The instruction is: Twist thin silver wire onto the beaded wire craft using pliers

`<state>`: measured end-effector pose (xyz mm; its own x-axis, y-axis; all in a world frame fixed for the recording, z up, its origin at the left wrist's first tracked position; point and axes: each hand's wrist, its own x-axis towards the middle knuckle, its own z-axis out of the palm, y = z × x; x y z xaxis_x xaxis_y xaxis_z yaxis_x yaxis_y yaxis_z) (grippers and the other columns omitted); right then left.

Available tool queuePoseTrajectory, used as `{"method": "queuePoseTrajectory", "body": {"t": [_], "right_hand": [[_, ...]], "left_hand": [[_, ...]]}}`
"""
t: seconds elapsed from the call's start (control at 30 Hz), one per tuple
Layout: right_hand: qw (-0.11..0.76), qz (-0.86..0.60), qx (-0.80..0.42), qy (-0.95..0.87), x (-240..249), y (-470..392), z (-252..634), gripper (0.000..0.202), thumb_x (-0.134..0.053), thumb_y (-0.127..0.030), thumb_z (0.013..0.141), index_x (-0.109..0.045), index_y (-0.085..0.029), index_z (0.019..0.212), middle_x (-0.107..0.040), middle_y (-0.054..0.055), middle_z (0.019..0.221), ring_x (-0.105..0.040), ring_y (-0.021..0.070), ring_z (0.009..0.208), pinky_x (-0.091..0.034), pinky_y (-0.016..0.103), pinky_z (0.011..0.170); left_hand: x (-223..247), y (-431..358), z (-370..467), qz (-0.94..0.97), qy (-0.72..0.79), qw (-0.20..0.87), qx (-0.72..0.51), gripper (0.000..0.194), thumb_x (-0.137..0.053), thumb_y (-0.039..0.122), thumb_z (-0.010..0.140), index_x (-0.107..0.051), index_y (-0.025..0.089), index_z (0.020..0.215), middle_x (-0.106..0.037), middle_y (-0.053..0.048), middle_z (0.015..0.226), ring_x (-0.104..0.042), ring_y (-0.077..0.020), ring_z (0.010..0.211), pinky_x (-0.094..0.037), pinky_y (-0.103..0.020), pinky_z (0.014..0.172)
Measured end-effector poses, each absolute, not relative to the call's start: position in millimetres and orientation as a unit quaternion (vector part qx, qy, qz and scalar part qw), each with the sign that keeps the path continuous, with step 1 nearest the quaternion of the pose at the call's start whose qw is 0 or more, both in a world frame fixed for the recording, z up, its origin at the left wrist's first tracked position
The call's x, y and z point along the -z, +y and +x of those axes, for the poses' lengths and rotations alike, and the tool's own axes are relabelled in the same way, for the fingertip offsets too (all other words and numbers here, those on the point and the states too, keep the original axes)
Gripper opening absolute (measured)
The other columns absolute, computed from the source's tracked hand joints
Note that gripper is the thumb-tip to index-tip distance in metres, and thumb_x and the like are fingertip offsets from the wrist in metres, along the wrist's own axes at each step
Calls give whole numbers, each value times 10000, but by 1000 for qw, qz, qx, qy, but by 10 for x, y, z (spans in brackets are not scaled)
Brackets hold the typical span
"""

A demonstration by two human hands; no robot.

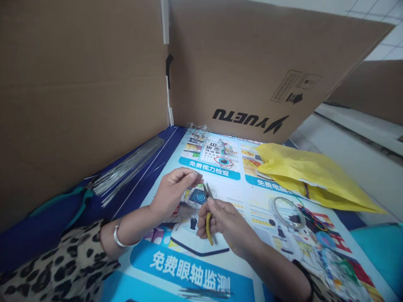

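Yellow-handled pliers (208, 218) are in my right hand (222, 220), their dark jaws pointing up and away. Close to the jaw tips, on their left, my left hand (174, 188) is closed in a pinch; whatever lies between its fingertips is too small to make out. Both hands are above a printed poster (201, 247) with blue labels and pictures. A bundle of thin silvery wires (127, 172) lies on the dark blue cloth to the left. Several dark thin pieces (204, 292) rest at the poster's near edge.
Cardboard panels (252, 63) stand behind and to the left. A yellow bag (315, 180) lies at the right. Near it are a clear ring-shaped coil (288, 212), coloured strands (315, 220) and a tangle of clear material (336, 264). Teal pouches (382, 247) (59, 205) flank the poster.
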<state>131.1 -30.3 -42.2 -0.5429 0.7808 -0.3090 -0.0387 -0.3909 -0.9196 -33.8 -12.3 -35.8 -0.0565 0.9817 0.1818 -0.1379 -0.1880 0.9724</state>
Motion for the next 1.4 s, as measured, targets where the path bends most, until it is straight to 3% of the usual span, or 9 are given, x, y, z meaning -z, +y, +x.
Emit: {"method": "queuePoseTrajectory", "body": {"t": [0.23, 0.6, 0.93, 1.03, 1.23, 1.4], "right_hand": [[284, -391, -734, -478, 430, -270, 1308, 446, -452, -564, 828, -543, -130, 778, -598, 30, 600, -595, 136, 483, -406, 217, 440], [297, -387, -715, -501, 448, -265, 1292, 409, -428, -527, 857, -530, -140, 776, -558, -10, 526, -556, 100, 419, -319, 175, 385], [281, -438, -637, -569, 387, -258, 1318, 396, -442, -549, 825, -504, -162, 767, -497, -48, 512, -469, 82, 386, -352, 202, 384], [262, -472, -565, -624, 347, -252, 1339, 359, -410, -498, 855, -517, -168, 761, -492, -44, 534, -457, 76, 415, -358, 204, 416], [232, -504, -424, -716, 342, -229, 1378, 334, -356, -447, 887, -490, -199, 708, -520, -21, 564, -496, 107, 501, -384, 238, 513], [230, -508, -386, -735, 379, -218, 1381, 362, -348, -468, 889, -456, -207, 662, -543, -7, 572, -516, 128, 545, -382, 257, 560]], "left_hand": [[341, -145, -320, 510, 434, 469, -576, 217, -579, 341, 818, -631, 133, 853, -672, -67, 892, -643, -181, 846, -508, -283, 783], [371, -164, -333, 530, 444, 461, -556, 215, -567, 359, 825, -631, 155, 850, -671, -59, 900, -619, -183, 864, -486, -318, 815], [343, -147, -336, 554, 423, 464, -547, 191, -556, 322, 832, -599, 160, 925, -679, -50, 907, -637, -171, 872, -506, -287, 797], [316, -149, -364, 609, 449, 390, -524, 203, -540, 295, 840, -624, 179, 983, -689, -42, 922, -640, -169, 883, -493, -291, 833], [296, -124, -426, 751, 426, 152, -481, 165, -517, 190, 842, -661, 183, 922, -701, -32, 895, -639, -140, 831, -478, -256, 814], [310, -112, -437, 790, 405, 59, -457, 170, -494, 131, 823, -644, 170, 893, -692, -50, 853, -629, -146, 796, -484, -263, 753]]}}
